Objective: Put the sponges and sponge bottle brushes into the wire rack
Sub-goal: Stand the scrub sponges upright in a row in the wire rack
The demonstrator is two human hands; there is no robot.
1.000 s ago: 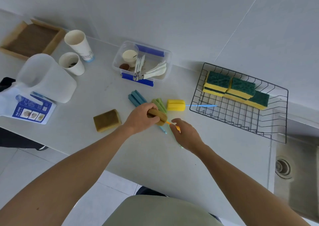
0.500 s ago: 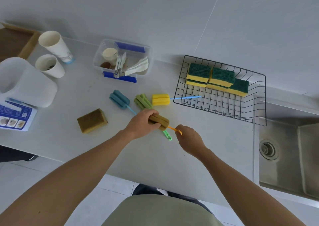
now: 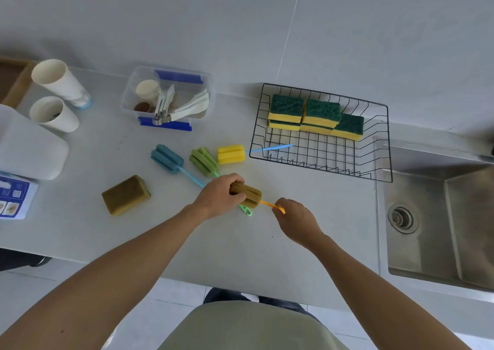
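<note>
My left hand (image 3: 217, 196) grips the foam head of a brown sponge bottle brush (image 3: 250, 194), and my right hand (image 3: 295, 220) pinches the end of its orange handle. Behind them on the counter lie a blue brush (image 3: 167, 158), a green brush (image 3: 203, 161) and a yellow brush (image 3: 230, 154) whose blue handle reaches into the black wire rack (image 3: 324, 163). Several green and yellow sponges (image 3: 316, 115) are stacked along the rack's back. A brown sponge (image 3: 125, 195) rests to the left.
A clear plastic box (image 3: 167, 99) with utensils stands at the back. Two paper cups (image 3: 54, 95), a white jug (image 3: 28, 146) and a wooden tray (image 3: 10, 81) are at the left. A steel sink (image 3: 438, 224) lies to the right of the rack.
Both hands hold the brown brush as before and have carried it a little to the right, toward the rack. My head has turned right, bringing the sink into view.
</note>
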